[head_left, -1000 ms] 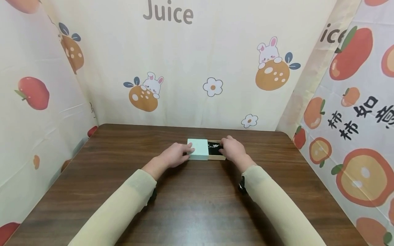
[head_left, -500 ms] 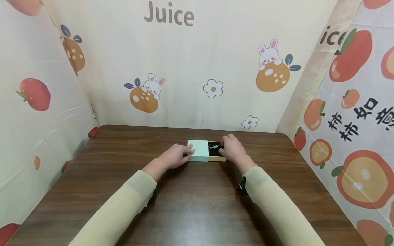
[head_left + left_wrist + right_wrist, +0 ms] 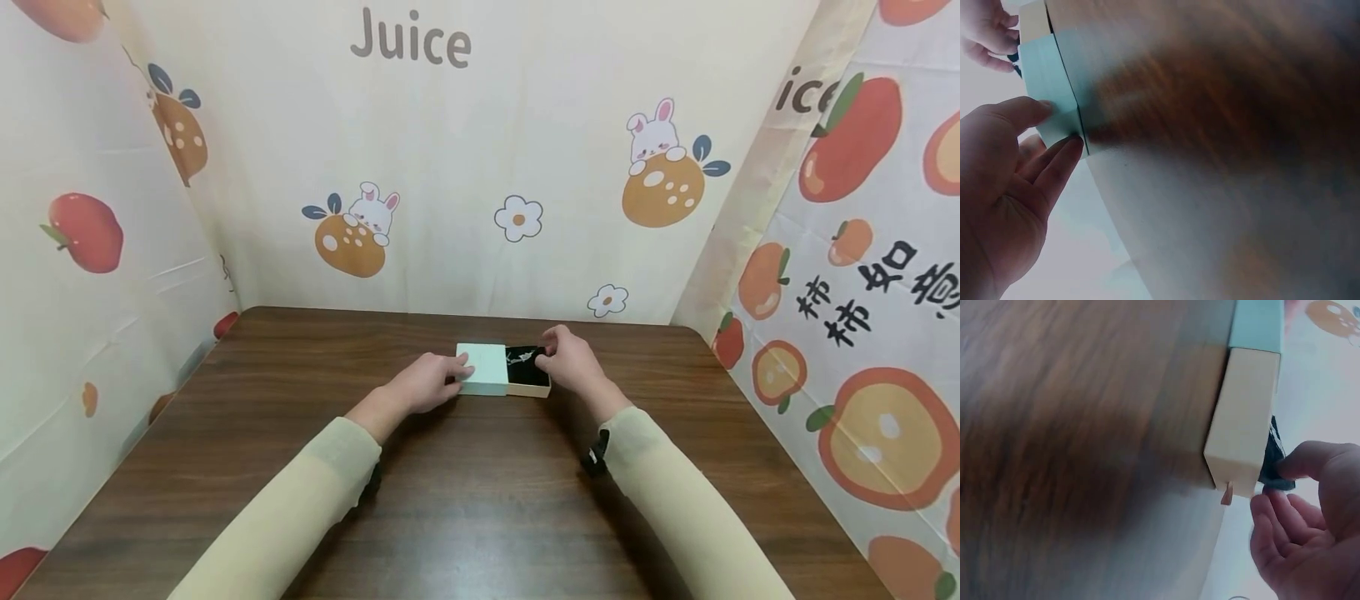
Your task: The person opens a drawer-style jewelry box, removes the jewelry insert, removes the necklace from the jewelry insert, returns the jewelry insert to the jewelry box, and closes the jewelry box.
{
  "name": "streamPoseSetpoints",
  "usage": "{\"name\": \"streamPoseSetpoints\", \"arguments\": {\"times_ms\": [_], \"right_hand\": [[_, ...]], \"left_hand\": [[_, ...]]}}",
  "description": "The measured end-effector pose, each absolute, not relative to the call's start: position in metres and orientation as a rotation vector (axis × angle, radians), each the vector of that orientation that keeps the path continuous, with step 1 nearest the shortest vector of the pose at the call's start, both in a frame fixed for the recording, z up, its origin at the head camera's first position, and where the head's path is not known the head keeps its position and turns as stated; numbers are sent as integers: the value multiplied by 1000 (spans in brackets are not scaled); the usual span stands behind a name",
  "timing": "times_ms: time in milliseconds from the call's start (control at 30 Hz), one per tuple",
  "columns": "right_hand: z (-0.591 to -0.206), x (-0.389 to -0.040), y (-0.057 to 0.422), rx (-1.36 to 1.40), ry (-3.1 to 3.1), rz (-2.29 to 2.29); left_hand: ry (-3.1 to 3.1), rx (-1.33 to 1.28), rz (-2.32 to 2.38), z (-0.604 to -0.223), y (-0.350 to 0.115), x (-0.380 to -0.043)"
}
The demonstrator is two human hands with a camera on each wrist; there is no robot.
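Observation:
A mint-green jewelry box point(image 3: 482, 367) lies on the table, its cream drawer point(image 3: 528, 391) slid partway out to the right. My left hand point(image 3: 423, 382) holds the box's left end, thumb on the top and fingers at the end, as the left wrist view point(image 3: 1054, 81) shows. In the drawer is a black insert point(image 3: 528, 373) bearing a silver chain-like piece of jewelry point(image 3: 519, 358). With thumb and fingers, my right hand point(image 3: 576, 362) pinches the insert's right end, which tilts up above the drawer's rim in the right wrist view. A small ribbon tab point(image 3: 1227, 494) sticks out from the drawer's end.
The brown wood table point(image 3: 480, 500) extends all round the box. Behind it hangs a printed curtain point(image 3: 450, 125), with more printed cloth on both sides. Each wrist wears a dark strap point(image 3: 596, 454) under a pale sleeve.
My right hand has risen slightly, and the black insert's right end has lifted out of the drawer with it. The left hand and the box keep their place.

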State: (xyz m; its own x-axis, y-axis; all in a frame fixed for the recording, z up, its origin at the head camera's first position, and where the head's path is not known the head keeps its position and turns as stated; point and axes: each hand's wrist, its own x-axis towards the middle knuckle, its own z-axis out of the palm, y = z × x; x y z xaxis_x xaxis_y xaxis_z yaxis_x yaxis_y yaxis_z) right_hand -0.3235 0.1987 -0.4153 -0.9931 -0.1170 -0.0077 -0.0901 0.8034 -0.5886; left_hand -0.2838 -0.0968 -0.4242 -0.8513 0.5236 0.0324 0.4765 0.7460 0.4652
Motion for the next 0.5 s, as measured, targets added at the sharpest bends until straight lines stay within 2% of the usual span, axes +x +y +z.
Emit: {"name": "streamPoseSetpoints", "arguments": {"times_ms": [233, 500], "right_hand": [[-412, -322, 207, 2, 2615, -1379], [-406, -319, 212, -81, 2614, -1251]], "left_hand": [[2834, 791, 714, -424, -95, -283], [2831, 791, 730, -424, -95, -283]]}}
